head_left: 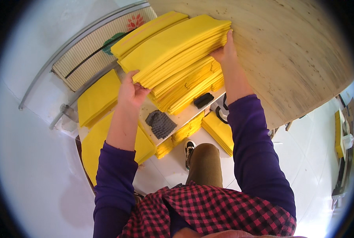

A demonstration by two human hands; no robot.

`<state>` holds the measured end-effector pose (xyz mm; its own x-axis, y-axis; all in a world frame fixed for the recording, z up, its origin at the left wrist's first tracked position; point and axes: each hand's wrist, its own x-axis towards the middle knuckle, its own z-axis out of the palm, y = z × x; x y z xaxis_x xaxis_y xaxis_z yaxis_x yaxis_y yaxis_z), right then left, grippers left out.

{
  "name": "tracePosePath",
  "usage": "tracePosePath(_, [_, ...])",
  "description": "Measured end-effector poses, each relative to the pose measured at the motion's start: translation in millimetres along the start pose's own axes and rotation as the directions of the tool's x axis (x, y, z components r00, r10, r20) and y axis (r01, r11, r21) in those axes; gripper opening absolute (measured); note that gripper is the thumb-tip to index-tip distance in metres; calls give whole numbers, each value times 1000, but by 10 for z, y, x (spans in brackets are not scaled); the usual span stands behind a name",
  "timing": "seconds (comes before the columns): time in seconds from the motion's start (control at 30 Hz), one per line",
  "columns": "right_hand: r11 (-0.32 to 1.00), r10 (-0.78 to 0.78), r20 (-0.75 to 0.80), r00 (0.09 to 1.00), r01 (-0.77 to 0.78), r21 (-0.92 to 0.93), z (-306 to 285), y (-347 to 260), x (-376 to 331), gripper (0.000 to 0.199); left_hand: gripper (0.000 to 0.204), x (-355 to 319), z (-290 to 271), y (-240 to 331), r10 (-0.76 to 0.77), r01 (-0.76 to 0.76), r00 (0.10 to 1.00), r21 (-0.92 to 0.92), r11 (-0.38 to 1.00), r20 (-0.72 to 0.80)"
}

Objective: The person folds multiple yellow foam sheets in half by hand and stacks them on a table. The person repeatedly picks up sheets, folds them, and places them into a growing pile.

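Note:
Both my hands grip a thick stack of folded yellow fabric sheets [177, 41] by its two ends. At the near left corner, my left hand [132, 92] is closed with its fingers on the edge. My right hand [227, 50] clasps the far right end, its thumb along the side. Directly under the held stack sits another pile of yellow folded sheets [185, 85]; I cannot tell whether the two touch. Beside them, a further yellow stack [161, 25] lies on the far left side. A grey textured cloth [161, 124] is on the shelf below my left wrist.
A black oblong object [203, 100] lies near the shelf's edge. More yellow stacks [99, 97] stand at the left, and another yellow bundle [219, 133] is low on the right. A large wooden board [291, 59] rises on my right. A slatted blind [93, 59] hangs behind.

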<state>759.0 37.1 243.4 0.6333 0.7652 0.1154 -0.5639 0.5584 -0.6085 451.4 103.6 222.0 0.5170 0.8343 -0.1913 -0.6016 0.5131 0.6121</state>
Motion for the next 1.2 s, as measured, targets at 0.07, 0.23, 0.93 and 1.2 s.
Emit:
tracePosePath(0.07, [999, -27, -68, 997, 24, -43, 26, -56, 14, 74, 38, -37, -25, -56, 47, -48, 999, 36, 998, 26])
tracePosePath(0.23, [1000, 0, -120, 993, 0, -4, 50, -165, -79, 78, 37, -87, -50, -162, 175, -179, 983, 57, 982, 63])
tracePosePath(0.93, [973, -226, 99, 969, 229, -27, 311, -462, -1209, 63, 27, -858, -150, 404, 327, -343, 932, 83, 936, 155])
tracePosePath(1.2, [949, -313, 271, 910, 309, 60, -682, -762, -2183, 48, 28, -1477, -268, 183, 199, -257, 935, 173, 951, 294])
